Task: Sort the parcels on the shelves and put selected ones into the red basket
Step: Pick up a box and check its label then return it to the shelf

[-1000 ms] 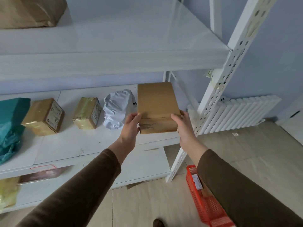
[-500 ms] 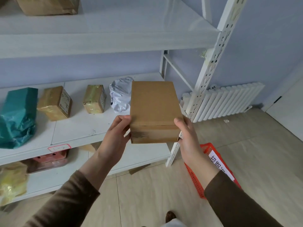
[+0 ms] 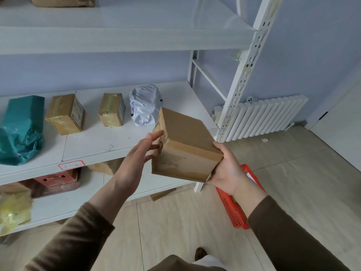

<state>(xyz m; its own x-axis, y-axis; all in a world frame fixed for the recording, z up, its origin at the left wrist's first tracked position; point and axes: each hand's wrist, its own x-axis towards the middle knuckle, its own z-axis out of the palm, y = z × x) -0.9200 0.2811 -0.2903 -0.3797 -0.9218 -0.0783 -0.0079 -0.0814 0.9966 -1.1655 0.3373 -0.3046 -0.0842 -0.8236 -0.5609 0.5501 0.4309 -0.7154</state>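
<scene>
Both hands meet at a tilted cardboard box (image 3: 185, 147): the right hand (image 3: 227, 169) grips its lower right corner, while the left hand (image 3: 136, 155) touches its left side with straight fingers. Below the box, behind the right wrist, the red basket (image 3: 236, 210) sits on the floor.

Soft, even daylight fills the view, cool and bluish on the wall and white shelf (image 3: 125, 42). Shadows are faint; the dimmest patch lies under the shelf, around the parcels on the lowest level. No hard glare shows. The yellow-wrapped parcel (image 3: 13, 209), far below and left of the shelf, is smeared by blur. The upright post (image 3: 248, 61) at the shelf's right end leans with wide-angle distortion.
</scene>
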